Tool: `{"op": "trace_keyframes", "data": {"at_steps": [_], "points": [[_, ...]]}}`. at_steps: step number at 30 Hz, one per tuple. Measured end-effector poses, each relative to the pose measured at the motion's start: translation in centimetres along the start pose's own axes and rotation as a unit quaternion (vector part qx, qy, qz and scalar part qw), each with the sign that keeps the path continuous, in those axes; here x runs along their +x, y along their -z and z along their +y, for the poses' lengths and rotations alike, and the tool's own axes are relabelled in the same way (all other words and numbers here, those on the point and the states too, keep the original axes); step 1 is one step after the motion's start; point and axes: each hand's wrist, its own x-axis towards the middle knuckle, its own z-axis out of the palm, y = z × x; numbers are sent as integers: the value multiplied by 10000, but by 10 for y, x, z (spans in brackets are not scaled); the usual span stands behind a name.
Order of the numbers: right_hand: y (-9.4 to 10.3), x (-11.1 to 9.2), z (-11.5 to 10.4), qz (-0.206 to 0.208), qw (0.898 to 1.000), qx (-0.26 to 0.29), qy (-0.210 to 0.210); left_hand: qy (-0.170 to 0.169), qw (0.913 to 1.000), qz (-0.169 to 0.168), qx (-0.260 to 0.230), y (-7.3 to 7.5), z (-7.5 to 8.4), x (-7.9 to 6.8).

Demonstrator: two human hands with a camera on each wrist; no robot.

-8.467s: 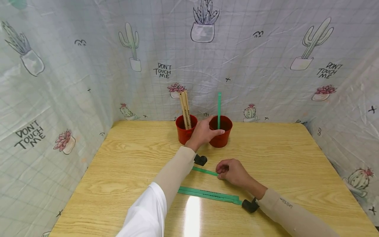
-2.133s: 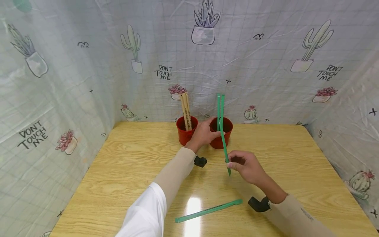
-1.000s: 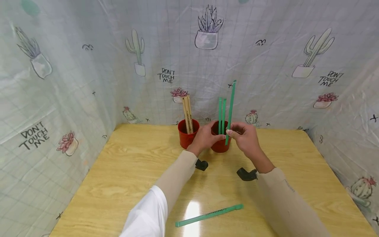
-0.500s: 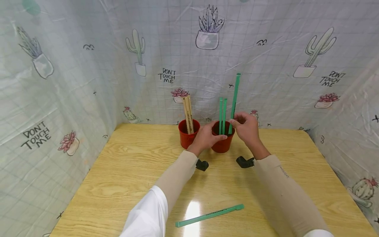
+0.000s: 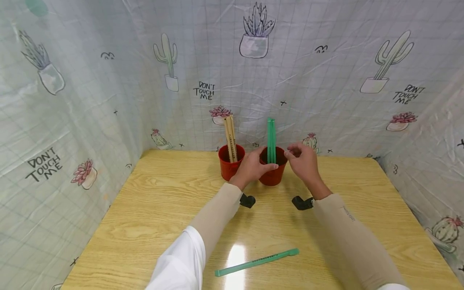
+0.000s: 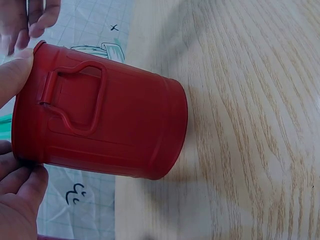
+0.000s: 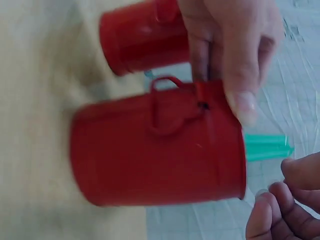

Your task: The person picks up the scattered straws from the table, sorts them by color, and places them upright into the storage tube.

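My left hand (image 5: pixel 251 167) holds the rim of a small red metal bucket (image 5: pixel 272 177), thumb at the front and fingers at the far side. Its wire handle (image 6: pixel 101 102) shows in the left wrist view. Several slim green sticks (image 5: pixel 271 139) stand upright together in this bucket; their lower ends are hidden. Just right of the rim is my right hand (image 5: pixel 303 161), fingers loosely bent with nothing between them. In the right wrist view, its fingertips (image 7: pixel 282 195) are close to the green stick ends (image 7: pixel 269 147). Another green stick (image 5: pixel 257 263) with dark printed lettering lies on the table.
A second red bucket (image 5: pixel 228 171), left of the held one, contains several tan sticks (image 5: pixel 230 139) with printing. Both buckets stand near the back of the wooden table (image 5: pixel 163 201), before a cactus-print curtain (image 5: pixel 127 72). A black wrist camera (image 5: pixel 302 203) juts from each forearm.
My right hand carried a green stick up from the table, lowered it into the right bucket and let it go beside the others. The left hand has stayed on that bucket's rim.
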Motion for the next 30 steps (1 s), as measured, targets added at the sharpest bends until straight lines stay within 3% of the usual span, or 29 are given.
{"op": "trace_keyframes", "data": {"at_steps": [3,6,10,13,20,24,27,30], "points": [[-1,-15,5,-51,9996,255,-136,49,9999,11,142,1,2,1],[-2,-33,10,-244,9949,859,-468,54,9997,3,221,1,3,0],[0,-58,15,-669,9760,1812,-1005,67,9999,-26,140,2,4,-1],[4,-76,17,-1088,9626,2169,-1207,116,9998,-26,128,1,4,-2],[6,-122,26,-2311,9446,1999,-1196,224,9994,-45,259,-1,4,0],[5,-147,39,-3004,9265,1939,-1176,233,9994,-87,235,-2,4,-1],[3,-162,47,-3479,9125,1931,-949,182,9995,-60,247,-1,5,-1],[2,-172,47,-3883,9054,1634,-533,117,9997,-22,204,1,5,-2]]}}
